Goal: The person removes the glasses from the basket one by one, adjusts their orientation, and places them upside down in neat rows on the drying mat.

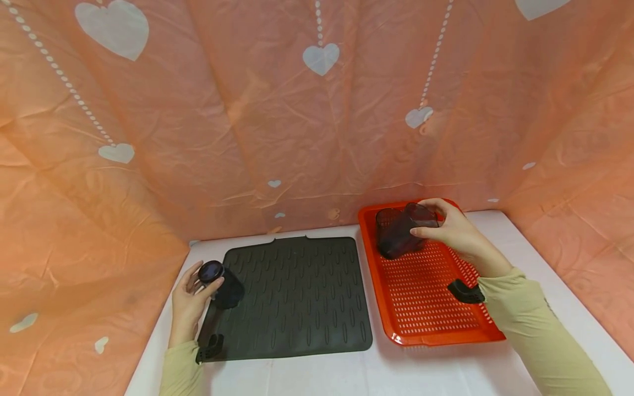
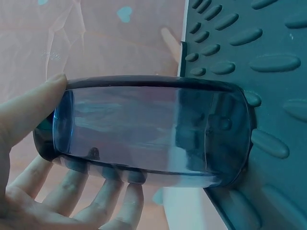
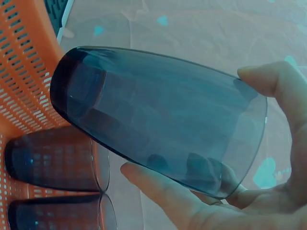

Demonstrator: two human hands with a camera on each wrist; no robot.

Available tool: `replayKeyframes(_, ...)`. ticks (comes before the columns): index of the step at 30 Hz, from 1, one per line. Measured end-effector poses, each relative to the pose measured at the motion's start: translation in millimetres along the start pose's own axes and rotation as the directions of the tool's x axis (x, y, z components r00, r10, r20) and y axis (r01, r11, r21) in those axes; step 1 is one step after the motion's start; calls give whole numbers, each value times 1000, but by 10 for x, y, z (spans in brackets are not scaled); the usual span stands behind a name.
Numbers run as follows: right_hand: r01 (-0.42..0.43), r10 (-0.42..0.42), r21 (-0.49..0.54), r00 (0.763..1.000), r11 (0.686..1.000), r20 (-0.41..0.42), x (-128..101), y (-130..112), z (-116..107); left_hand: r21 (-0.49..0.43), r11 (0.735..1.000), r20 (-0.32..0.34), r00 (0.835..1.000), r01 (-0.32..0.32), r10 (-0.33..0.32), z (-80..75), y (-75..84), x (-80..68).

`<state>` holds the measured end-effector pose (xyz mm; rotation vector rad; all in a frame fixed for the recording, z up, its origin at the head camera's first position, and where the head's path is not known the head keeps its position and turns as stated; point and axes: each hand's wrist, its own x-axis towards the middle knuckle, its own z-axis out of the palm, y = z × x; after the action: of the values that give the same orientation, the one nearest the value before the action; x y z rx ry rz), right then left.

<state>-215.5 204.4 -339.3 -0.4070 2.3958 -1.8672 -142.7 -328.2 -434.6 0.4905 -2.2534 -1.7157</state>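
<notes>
On the left, my left hand (image 1: pixel 188 308) grips a dark tinted drinking glass (image 2: pixel 139 129) near its thick base. That glass is upside down, its rim at the left edge of the dark ridged mat (image 1: pixel 297 297). My right hand (image 1: pixel 463 236) holds another tinted glass (image 3: pixel 163 120) by its rim end, thumb on one side and fingers on the other. This one tilts over the far end of the orange basket (image 1: pixel 431 335), base down and to the left. Two more glasses, a nearer one (image 3: pixel 53 160) and another (image 3: pixel 57 213), stand in the basket below it.
A white-covered table (image 1: pixel 307 379) carries the mat on the left and the perforated basket on the right. Behind and at both sides hangs an orange sheet (image 1: pixel 277 121) with pale hearts. The basket's raised rim stands between its glasses and the mat.
</notes>
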Motion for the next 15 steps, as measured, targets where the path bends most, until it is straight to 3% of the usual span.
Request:
replayKeyframes(11,-21,18,68,999,997,38,71,8,146,41,996,-5,997,-75,75,17,16,14)
replayKeyframes(15,-16,13,85,999,996,39,91,3,197,39,997,-29,997,-65,66,32,39,18)
